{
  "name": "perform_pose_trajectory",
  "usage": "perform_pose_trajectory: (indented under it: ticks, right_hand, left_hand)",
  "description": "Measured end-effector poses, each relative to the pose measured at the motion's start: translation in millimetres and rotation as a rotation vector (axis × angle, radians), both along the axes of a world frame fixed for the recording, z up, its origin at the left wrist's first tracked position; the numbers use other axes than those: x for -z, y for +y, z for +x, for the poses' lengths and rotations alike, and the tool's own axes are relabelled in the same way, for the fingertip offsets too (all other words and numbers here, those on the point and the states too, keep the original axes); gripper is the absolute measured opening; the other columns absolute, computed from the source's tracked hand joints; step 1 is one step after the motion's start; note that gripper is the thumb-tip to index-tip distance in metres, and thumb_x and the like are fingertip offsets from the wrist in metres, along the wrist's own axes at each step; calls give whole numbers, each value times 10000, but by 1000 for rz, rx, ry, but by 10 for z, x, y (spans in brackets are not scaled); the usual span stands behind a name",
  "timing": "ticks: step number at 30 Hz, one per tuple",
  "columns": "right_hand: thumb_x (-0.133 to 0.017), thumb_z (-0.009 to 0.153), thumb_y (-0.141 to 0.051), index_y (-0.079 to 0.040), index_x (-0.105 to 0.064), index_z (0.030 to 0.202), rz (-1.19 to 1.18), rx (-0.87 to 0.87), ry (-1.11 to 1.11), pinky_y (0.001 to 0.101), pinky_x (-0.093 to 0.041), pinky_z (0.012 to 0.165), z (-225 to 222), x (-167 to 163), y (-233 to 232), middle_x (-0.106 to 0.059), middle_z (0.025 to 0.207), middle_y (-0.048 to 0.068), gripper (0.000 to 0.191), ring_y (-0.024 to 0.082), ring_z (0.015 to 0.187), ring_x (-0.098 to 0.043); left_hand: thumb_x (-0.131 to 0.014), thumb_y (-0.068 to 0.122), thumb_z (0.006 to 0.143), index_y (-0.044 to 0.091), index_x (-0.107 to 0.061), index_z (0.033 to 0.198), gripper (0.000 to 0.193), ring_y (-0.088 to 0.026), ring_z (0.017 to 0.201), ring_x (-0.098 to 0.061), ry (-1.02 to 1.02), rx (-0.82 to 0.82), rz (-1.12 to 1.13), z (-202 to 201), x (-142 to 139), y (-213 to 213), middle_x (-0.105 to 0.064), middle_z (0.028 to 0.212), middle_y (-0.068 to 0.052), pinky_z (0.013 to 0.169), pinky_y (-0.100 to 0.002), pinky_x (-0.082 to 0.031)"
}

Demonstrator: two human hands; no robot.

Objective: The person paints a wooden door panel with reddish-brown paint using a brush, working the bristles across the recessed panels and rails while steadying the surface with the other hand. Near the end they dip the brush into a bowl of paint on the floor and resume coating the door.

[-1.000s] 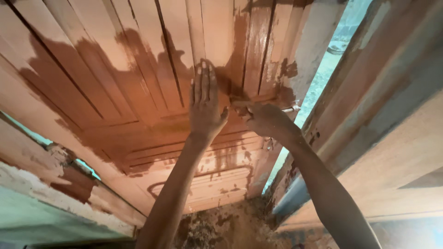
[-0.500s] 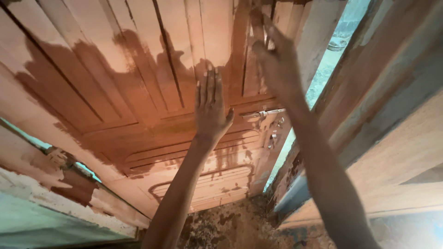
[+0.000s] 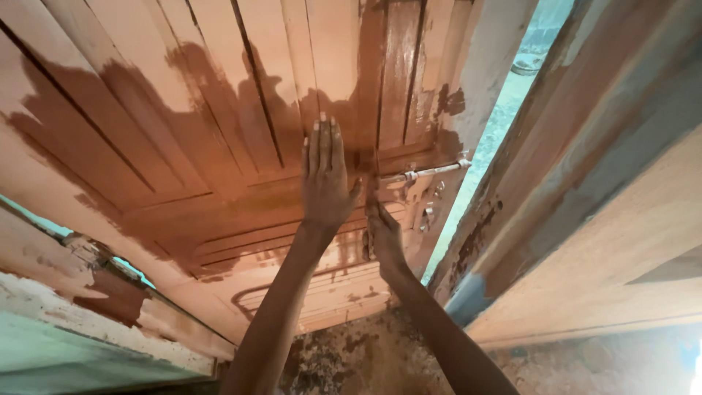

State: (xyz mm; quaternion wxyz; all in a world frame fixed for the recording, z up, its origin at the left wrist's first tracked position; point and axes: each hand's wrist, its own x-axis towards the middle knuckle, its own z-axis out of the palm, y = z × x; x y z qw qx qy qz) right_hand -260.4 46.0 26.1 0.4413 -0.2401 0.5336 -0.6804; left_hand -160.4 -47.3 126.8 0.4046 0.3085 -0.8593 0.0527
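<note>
Against the wooden door [image 3: 219, 110], pressing the left hand [image 3: 327, 175] flat with fingers spread straight; just beside it, curling the right hand [image 3: 382, 232] around something unclear, below the metal bolt [image 3: 431, 172].

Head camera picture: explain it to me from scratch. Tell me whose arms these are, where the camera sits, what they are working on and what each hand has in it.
The picture comes from a camera worn on a person's head, looking along that person's own two bare arms. There is no machine here. In front of them is a wooden door made of planks. Part of it is coated in a darker, wet-looking reddish-brown, and the rest is paler bare wood. The left hand lies flat and open against the door, fingers together, holding nothing. The right hand is beside it, lower, closed around something thin that reaches up onto the wood. It may be a brush, but it is too blurred to tell. A metal sliding bolt sits near the door's edge, and a bright gap shows between the door and its frame.
</note>
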Motion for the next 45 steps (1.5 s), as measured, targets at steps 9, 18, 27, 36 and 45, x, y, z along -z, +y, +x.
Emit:
perform_pose_trajectory:
  ticks: [9, 18, 27, 36, 45]
  right_hand:
    - [-449, 1029, -575, -74, -666, 1425, -215, 129, 350, 266, -237, 301, -21, -1869, -161, -331, 531, -56, 674, 52, 384, -279]
    - [-533, 1035, -390, -145, -266, 1619, -490, 139, 754, 247, -384, 340, 44, -2454, -109, -517, 592, -6, 687, 71, 400, -391]
    - [-562, 1055, -489, -193, -554, 1562, -146, 157, 176, 296, -323, 417, 94, -621, -213, -478, 801, 73, 587, 153, 557, -383]
    - [-595, 985, -550, -25, -640, 1018, -31, 146, 56, 295, -340, 333, 51, -1289, -175, -465, 562, 20, 527, 143, 387, -433]
    - [-581, 1026, -488, -55, -565, 1460, -396, 180, 504, 204, -375, 417, 52, -2513, -341, -478, 661, 0, 614, 48, 492, -408]
  left_hand:
    - [-814, 347, 817, -4, -123, 1630, 1123, -330, 1596, -100, -50, -66, -13, -34, 23, -101, -109, 1715, -195, 1304, -502, -135]
    - [-845, 284, 774, -3, -118, 1621, 1153, -345, 1590, -98, -15, -10, 7, -76, 70, -88, -116, 1699, -199, 1302, -511, -129]
    - [-811, 261, 812, -34, -187, 1644, 1082, -337, 1608, -118, -20, -49, -77, 23, -27, -167, -124, 1727, -199, 1314, -492, -131]
    - [-819, 285, 798, -13, -132, 1625, 1116, -353, 1584, -116, -5, -66, -65, 81, -26, -229, -109, 1707, -204, 1288, -522, -131]
    - [-849, 236, 777, -10, -167, 1631, 1120, -350, 1597, -147, 40, -42, -13, 153, 14, -149, -142, 1711, -203, 1306, -515, -135]
